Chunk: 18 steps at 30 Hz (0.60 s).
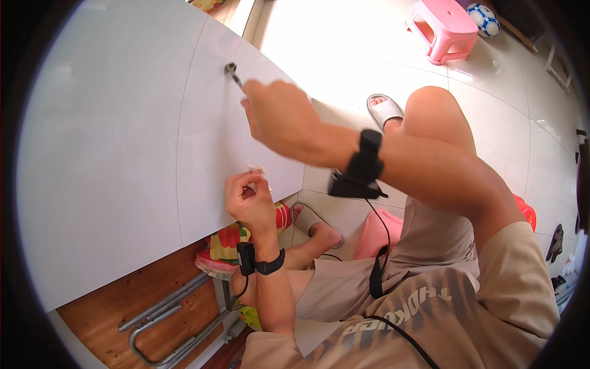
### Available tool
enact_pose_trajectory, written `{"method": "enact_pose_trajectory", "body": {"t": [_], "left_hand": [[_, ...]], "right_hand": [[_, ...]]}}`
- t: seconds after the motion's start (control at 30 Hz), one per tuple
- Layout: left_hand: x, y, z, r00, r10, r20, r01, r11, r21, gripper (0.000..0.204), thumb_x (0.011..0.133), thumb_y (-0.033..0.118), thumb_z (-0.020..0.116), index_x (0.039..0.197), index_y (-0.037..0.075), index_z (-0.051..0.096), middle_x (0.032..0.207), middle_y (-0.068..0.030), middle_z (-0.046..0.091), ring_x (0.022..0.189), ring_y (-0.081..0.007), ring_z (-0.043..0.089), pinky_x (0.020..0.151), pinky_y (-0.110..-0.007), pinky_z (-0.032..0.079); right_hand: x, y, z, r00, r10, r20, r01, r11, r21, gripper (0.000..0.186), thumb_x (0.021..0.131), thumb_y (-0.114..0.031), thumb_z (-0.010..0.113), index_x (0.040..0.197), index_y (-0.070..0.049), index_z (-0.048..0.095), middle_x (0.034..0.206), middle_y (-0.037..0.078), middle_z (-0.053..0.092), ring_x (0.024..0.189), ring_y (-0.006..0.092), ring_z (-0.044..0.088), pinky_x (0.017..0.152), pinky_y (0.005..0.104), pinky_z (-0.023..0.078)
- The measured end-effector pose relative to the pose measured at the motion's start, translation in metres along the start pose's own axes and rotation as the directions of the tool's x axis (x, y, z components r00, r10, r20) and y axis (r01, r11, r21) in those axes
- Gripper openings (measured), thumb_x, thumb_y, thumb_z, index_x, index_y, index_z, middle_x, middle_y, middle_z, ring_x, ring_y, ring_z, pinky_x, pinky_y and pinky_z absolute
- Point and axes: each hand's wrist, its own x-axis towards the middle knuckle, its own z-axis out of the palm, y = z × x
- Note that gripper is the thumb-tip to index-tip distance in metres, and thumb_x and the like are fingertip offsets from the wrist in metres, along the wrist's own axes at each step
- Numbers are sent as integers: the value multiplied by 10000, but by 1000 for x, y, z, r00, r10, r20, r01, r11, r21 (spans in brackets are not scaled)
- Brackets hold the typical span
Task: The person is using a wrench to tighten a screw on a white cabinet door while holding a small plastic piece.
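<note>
My right hand (279, 117) is closed on a thin dark tool (232, 70) with a small metallic head. Its head is at the far part of a glossy white panel (117, 135); whether it touches the surface, I cannot tell. The hand is slightly blurred, and the tool's handle is hidden inside the fist. Nearer to me, my left hand (249, 198) pinches a crumpled white tissue (255, 168) between curled fingers, close beside the panel's right edge. Black straps with small devices circle both wrists.
Below the panel are a grey metal tube frame (163, 323), a brown wooden surface (92, 317) and a colourful bag (227, 246). A pink stool (445, 24) and a blue-and-white ball (483, 20) stand on the tiled floor. Something pink (378, 235) is near my leg. A cable hangs from the right wrist.
</note>
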Motion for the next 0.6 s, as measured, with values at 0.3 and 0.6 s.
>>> {"method": "enact_pose_trajectory", "body": {"t": [0.3,0.6], "left_hand": [[5,0,-3,1000,3,-8,-3,999,-45,147,832,-157,690,808,-17,655,883,-50,638,710,-106,578,636,-223,482],[4,5,-2,998,61,16,-62,993,97,152,797,-178,672,781,-28,658,927,-97,652,736,-152,644,594,-243,505]], "right_hand": [[19,3,-3,994,34,99,-29,998,-51,108,780,-32,659,772,75,667,753,286,684,738,435,723,659,515,588],[36,17,-6,993,116,-8,-116,992,-50,247,960,-117,613,798,68,636,614,247,621,528,390,618,540,461,521]]}}
